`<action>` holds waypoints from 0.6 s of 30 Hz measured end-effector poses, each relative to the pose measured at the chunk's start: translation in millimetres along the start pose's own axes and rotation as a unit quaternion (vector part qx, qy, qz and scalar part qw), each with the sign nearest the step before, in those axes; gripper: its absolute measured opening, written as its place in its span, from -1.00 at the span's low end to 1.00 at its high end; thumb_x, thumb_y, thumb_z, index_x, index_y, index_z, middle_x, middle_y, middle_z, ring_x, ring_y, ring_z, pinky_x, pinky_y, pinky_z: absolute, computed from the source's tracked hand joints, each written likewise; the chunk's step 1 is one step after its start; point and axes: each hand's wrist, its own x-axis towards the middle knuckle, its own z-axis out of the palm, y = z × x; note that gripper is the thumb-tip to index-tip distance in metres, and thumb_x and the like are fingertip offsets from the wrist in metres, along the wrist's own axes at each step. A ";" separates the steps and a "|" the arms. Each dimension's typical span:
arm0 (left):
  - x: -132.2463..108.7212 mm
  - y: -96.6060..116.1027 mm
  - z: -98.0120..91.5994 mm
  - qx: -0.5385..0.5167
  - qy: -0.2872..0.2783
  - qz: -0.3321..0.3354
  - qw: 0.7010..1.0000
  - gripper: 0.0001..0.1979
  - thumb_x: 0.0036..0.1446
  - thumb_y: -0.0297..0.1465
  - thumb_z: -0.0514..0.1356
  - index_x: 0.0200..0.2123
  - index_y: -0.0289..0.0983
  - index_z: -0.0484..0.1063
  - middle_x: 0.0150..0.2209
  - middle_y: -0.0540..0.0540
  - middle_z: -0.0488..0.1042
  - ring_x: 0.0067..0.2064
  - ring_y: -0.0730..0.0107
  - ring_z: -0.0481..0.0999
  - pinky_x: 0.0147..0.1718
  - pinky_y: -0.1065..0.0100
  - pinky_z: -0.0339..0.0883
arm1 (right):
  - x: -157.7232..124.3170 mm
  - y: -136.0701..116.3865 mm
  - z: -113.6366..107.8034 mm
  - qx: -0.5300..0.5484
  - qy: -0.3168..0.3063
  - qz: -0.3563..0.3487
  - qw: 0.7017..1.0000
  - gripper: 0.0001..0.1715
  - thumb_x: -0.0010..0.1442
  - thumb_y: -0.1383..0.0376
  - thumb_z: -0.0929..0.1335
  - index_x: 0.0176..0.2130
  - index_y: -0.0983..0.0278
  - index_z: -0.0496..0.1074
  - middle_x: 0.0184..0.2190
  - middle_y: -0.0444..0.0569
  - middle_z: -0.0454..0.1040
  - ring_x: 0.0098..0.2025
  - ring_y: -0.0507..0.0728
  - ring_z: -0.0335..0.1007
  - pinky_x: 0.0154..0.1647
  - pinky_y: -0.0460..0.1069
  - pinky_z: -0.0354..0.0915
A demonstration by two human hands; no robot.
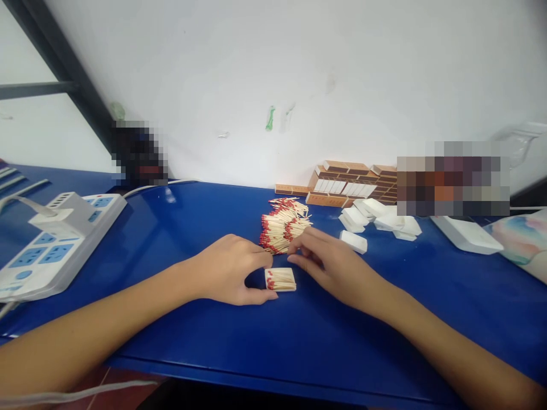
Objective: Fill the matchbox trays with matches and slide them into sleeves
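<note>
A small white matchbox tray [292, 272] lies on the blue table, partly filled with red-tipped matches [282, 282]. My left hand [233, 270] curves around its left end, thumb at the near side and fingers at the far side, steadying it. Just beyond the tray is a heap of loose matches [280, 228], most red heads pointing left. At the heap's near right edge, my right hand [325, 259] has its thumb and fingertips drawn close in a pinch. Whatever lies between those fingertips is too small to make out.
White empty trays [354, 241] lie right of the heap. Stacked brown matchboxes [342, 185] stand against the wall behind. A white power strip [55, 250] with a plugged-in adapter is at left. A white box [468, 236] lies at right. The blue table's [256, 353] front edge runs below my arms.
</note>
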 end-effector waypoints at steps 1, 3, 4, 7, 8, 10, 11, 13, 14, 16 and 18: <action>0.0 0.0 0.0 -0.001 0.000 0.002 1.000 -0.64 0.22 -0.05 0.26 -0.28 -0.26 0.51 -0.46 -0.01 0.51 -0.45 0.35 0.49 -0.44 0.34 0.19 | 0.8 5.2 -0.3 -0.014 0.009 0.004 1.000 -0.94 0.40 0.32 0.35 -0.11 0.22 0.44 -0.20 -0.02 0.46 -0.24 0.11 0.43 -0.29 -0.03 0.32; -0.1 0.0 0.4 -0.002 0.001 0.005 1.000 -0.64 0.22 -0.05 0.26 -0.27 -0.26 0.51 -0.46 -0.01 0.51 -0.45 0.36 0.48 -0.45 0.33 0.19 | 2.4 13.1 -0.4 -0.035 0.006 0.012 0.999 -0.91 0.39 0.31 0.36 -0.09 0.21 0.45 -0.16 -0.01 0.45 -0.22 0.12 0.44 -0.27 -0.01 0.34; -0.2 0.0 0.7 -0.002 0.003 0.006 1.000 -0.64 0.22 -0.05 0.26 -0.27 -0.25 0.51 -0.45 -0.01 0.51 -0.45 0.36 0.48 -0.45 0.33 0.20 | 3.1 15.3 0.0 -0.041 -0.001 0.015 0.999 -0.93 0.39 0.31 0.36 -0.10 0.21 0.45 -0.16 -0.01 0.44 -0.22 0.12 0.44 -0.26 -0.01 0.34; -0.5 0.1 1.4 0.001 0.003 0.007 1.000 -0.64 0.21 -0.05 0.26 -0.26 -0.25 0.51 -0.46 0.00 0.51 -0.45 0.35 0.48 -0.45 0.32 0.20 | 5.1 15.6 2.1 -0.049 -0.016 0.020 0.998 -0.94 0.40 0.35 0.34 -0.20 0.23 0.42 -0.20 -0.03 0.43 -0.26 0.11 0.42 -0.27 -0.02 0.34; -0.5 0.2 1.3 0.002 0.003 0.008 1.000 -0.64 0.21 -0.05 0.26 -0.26 -0.25 0.51 -0.46 0.00 0.51 -0.45 0.35 0.48 -0.45 0.32 0.19 | 5.7 14.7 2.6 -0.054 -0.021 0.021 0.998 -0.91 0.40 0.36 0.33 -0.22 0.23 0.40 -0.21 -0.03 0.43 -0.26 0.10 0.42 -0.28 -0.02 0.33; -0.6 0.6 0.8 0.003 0.001 0.009 1.000 -0.65 0.22 -0.05 0.26 -0.25 -0.25 0.51 -0.46 -0.01 0.51 -0.44 0.35 0.49 -0.44 0.32 0.19 | 6.3 12.8 2.3 -0.068 -0.035 0.026 0.997 -0.89 0.40 0.38 0.33 -0.24 0.24 0.38 -0.23 -0.03 0.43 -0.28 0.11 0.42 -0.29 -0.02 0.32; -0.6 0.7 0.3 0.003 0.000 0.009 1.000 -0.65 0.22 -0.05 0.27 -0.25 -0.25 0.51 -0.45 -0.01 0.52 -0.44 0.34 0.49 -0.44 0.32 0.19 | 6.4 12.0 1.2 -0.075 -0.043 0.029 0.996 -0.88 0.40 0.39 0.32 -0.24 0.25 0.37 -0.24 -0.03 0.43 -0.29 0.11 0.42 -0.30 -0.02 0.32; -0.3 0.9 -0.9 0.001 0.000 0.007 1.000 -0.65 0.22 -0.06 0.27 -0.26 -0.25 0.52 -0.45 -0.01 0.52 -0.44 0.34 0.49 -0.44 0.32 0.18 | 6.1 10.2 -2.5 -0.077 -0.060 0.035 0.995 -0.87 0.41 0.41 0.32 -0.24 0.25 0.37 -0.24 -0.02 0.43 -0.29 0.11 0.42 -0.31 -0.02 0.31; 0.0 0.8 -1.4 0.002 -0.001 0.006 1.000 -0.65 0.21 -0.06 0.27 -0.26 -0.25 0.52 -0.45 -0.01 0.52 -0.44 0.34 0.49 -0.44 0.32 0.17 | 5.6 8.7 -4.8 -0.072 -0.062 0.036 0.995 -0.87 0.41 0.40 0.31 -0.24 0.25 0.36 -0.24 -0.02 0.43 -0.29 0.11 0.42 -0.31 -0.02 0.32; 0.5 0.5 -1.8 0.004 -0.003 0.002 1.000 -0.66 0.21 -0.07 0.28 -0.28 -0.25 0.52 -0.45 0.00 0.52 -0.44 0.34 0.49 -0.45 0.31 0.16 | 3.9 3.2 -8.3 -0.052 -0.055 0.032 0.997 -0.87 0.43 0.38 0.30 -0.23 0.24 0.36 -0.22 -0.02 0.44 -0.27 0.11 0.43 -0.30 -0.02 0.33; 0.9 0.0 -1.4 0.008 -0.002 0.000 1.000 -0.65 0.21 -0.07 0.28 -0.29 -0.26 0.51 -0.44 0.00 0.52 -0.43 0.33 0.50 -0.45 0.30 0.15 | 1.1 -5.4 -8.6 -0.029 -0.046 0.019 0.998 -0.88 0.43 0.36 0.31 -0.23 0.23 0.37 -0.21 -0.03 0.44 -0.24 0.11 0.43 -0.29 -0.02 0.33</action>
